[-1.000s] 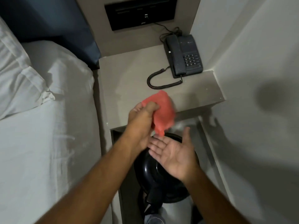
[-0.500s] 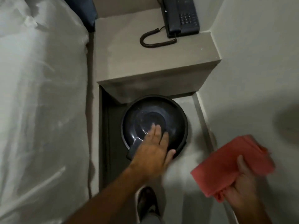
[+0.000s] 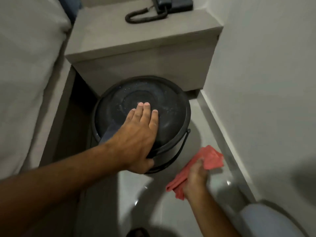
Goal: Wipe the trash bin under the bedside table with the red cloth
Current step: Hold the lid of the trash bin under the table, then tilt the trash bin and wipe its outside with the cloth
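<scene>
While your left hand [image 3: 140,134] lies flat and unclenched on the dusty lid of the black trash bin [image 3: 172,117] at frame centre (half tucked under the bench [image 3: 119,40]), your right hand [image 3: 196,175] grips the red cloth [image 3: 212,158] at lower right, just beside the bin, above the floor [image 3: 153,202].

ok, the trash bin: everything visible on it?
The trash bin is round and dark, plastic by its look, with a domed lid speckled with pale dust and a thin wire handle hanging down its right side. It stands upright on the floor, partly under the bedside table. The left hand lies flat on its lid.
</scene>
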Demonstrator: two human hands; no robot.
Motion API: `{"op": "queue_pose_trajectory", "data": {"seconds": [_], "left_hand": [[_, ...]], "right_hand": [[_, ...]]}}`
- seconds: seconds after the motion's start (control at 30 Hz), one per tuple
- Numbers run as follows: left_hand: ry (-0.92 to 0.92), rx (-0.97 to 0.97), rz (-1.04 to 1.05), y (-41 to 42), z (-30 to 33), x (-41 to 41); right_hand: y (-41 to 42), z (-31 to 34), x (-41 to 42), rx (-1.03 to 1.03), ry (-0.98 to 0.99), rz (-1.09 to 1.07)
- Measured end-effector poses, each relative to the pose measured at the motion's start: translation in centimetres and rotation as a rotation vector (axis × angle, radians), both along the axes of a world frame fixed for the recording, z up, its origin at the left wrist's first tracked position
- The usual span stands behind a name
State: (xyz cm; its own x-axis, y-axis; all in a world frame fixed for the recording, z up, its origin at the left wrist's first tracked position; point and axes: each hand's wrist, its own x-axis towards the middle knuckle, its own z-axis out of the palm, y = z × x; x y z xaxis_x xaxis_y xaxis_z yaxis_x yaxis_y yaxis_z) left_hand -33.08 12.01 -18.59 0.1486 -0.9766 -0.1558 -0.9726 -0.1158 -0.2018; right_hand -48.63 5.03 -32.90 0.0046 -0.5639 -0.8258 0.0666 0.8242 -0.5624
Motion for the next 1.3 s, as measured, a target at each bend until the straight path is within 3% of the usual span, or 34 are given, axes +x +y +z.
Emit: {"op": "queue_pose_trajectory", "data": {"seconds": [0.07,0.17,0.33,0.43,0.57,0.73,0.9,1.1,1.17,1.23,1.3], "left_hand": [[0.108,-0.071,0.025,-0.5,1.1,0.8],[0.342,-0.147,0.085,-1.3,4.1,3.9],[0.509,-0.190,0.221,-1.6,6.6,7.7],[0.508,-0.187,0.204,-1.5,6.7,8.1],[0.483,-0.164,0.175,0.7,6.9,9.7],[0.344,-0.104,0.175,2.5,6.7,12.1],[0.315,-0.097,0.184,0.8,6.6,11.5],[0.442,-0.263,0.209,0.2,6.0,9.8],[0.500,-0.244,0.271,0.8,6.1,10.5],[0.511,-0.215,0.307,1.1,6.1,11.1],[0.493,-0.199,0.300,0.9,5.9,11.1]], "right_hand": [[-0.3,-0.4,0.4,-0.047,0.030,-0.044],[0.8,-0.1,-0.4,-0.021,0.056,0.067],[1.4,3.0,-0.6,-0.537,0.068,-0.091],[0.7,4.7,0.9,-0.720,0.036,-0.133],[-0.7,4.6,3.4,-0.789,0.011,-0.082],[-2.5,3.6,8.0,-0.866,-0.068,0.157],[-2.2,4.9,10.6,-1.021,-0.050,0.313],[-3.5,7.3,11.3,-1.135,-0.063,0.376],[-3.0,7.1,11.8,-1.311,0.000,0.385],[-1.2,6.2,11.9,-1.618,0.059,0.438],[0.4,2.6,9.7,-1.957,-0.086,0.568]]}}
